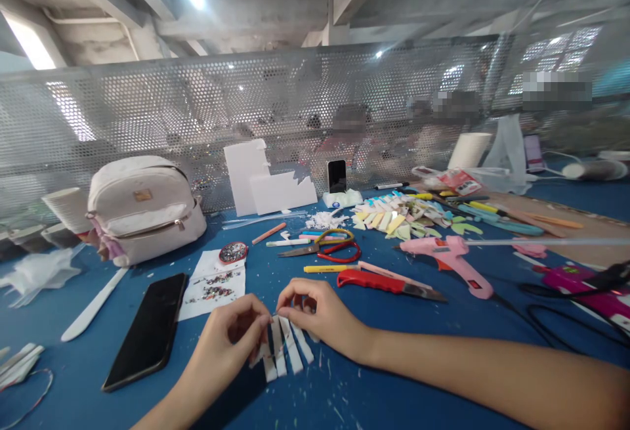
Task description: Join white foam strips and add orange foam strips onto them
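Several narrow white strips (293,350) fan out toward me on the blue table, their upper ends close together under my fingertips. From the left, my left hand (231,335) is closed in a pinch at the upper end of the leftmost strips. My right hand (317,315) comes in from the other side, thumb and fingers bent together at the same upper ends. A thin dark line crosses the strips, too fine to name. Just behind lies a white paper sheet (197,302) with dark glittery bits and a small round red-rimmed dish (233,253).
Left are a black phone (147,328), a white plastic knife (93,305) and a backpack (145,210). Behind my hands lie scissors (315,246), a red-handled knife (374,281) and a pink glue gun (450,256) with a trailing cable. Paper pieces (398,213) are heaped beyond.
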The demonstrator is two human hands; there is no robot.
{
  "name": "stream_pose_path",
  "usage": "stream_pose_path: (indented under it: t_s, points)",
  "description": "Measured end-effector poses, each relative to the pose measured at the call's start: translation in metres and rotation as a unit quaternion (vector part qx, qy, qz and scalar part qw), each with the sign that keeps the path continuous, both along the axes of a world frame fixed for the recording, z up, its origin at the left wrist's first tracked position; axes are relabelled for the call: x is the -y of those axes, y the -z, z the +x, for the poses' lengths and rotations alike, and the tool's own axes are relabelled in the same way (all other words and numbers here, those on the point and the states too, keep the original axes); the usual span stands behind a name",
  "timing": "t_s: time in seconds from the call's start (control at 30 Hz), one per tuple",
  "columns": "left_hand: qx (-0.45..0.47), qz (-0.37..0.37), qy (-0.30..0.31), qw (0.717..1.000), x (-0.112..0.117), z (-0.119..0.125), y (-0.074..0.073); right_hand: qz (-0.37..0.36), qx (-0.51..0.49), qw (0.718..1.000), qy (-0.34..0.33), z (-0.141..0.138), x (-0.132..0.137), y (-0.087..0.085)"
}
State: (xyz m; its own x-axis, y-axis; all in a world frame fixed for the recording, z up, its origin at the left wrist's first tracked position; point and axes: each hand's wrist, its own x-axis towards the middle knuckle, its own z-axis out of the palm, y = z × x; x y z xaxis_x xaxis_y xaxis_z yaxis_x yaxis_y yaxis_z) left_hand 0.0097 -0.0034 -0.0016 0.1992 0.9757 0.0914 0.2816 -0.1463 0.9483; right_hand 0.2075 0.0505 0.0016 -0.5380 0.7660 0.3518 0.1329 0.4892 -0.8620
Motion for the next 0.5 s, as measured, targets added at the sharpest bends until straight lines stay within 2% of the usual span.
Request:
stream_pose_path:
  t_s: [0.5]
  points:
    - [-0.003, 0.000, -0.007, 1.000, 0.0006, -0.0011, -0.0017, -0.011, 0.005, 1.000, -0.008, -0.0001, -0.0004, -0.0007]
